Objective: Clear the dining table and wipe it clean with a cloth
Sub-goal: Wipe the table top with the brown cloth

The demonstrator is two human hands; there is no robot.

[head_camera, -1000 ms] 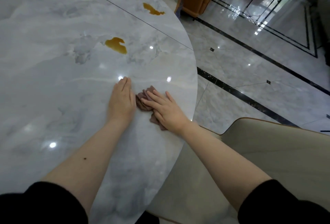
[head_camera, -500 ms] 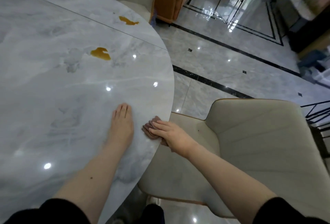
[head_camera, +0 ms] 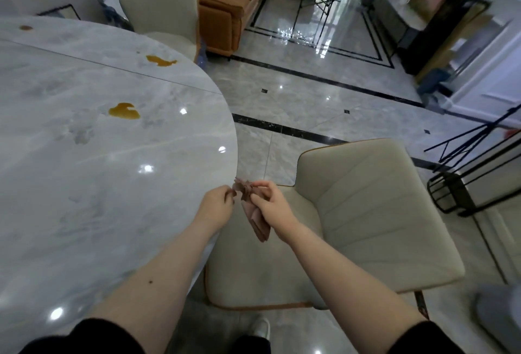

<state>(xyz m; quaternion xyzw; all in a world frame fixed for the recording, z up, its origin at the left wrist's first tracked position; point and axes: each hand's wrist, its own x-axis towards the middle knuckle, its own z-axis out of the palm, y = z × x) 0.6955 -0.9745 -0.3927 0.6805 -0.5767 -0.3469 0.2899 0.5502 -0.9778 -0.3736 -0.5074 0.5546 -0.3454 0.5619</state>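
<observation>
Glossy grey marble-look round dining table lying left of both hands, bare of dishes but carrying amber spills. Nearest orange-brown puddle sitting well ahead and left of the hands; a second amber smear farther beyond it, past the seam in the top; a small brown spot far off at the back edge.

Judging the step: clearing looking finished, wiping only partly done, with the cloth being refolded or turned to a fresh face. Holding the small crumpled reddish-brown wiping cloth in the air just off the table's rim, above the seat of the cream upholstered chair with tan piping, not touching the tabletop.

Left hand curling its fingers and pinching the cloth's upper corner, hovering over the table edge. Right hand gripping the bunched cloth against the palm, fingers bent round it, the loose end hanging below.

Next move likely calling for flattening the cloth, reaching forward and left to the nearest puddle, and pressing down while dragging inward to avoid pushing liquid over the rim.
</observation>
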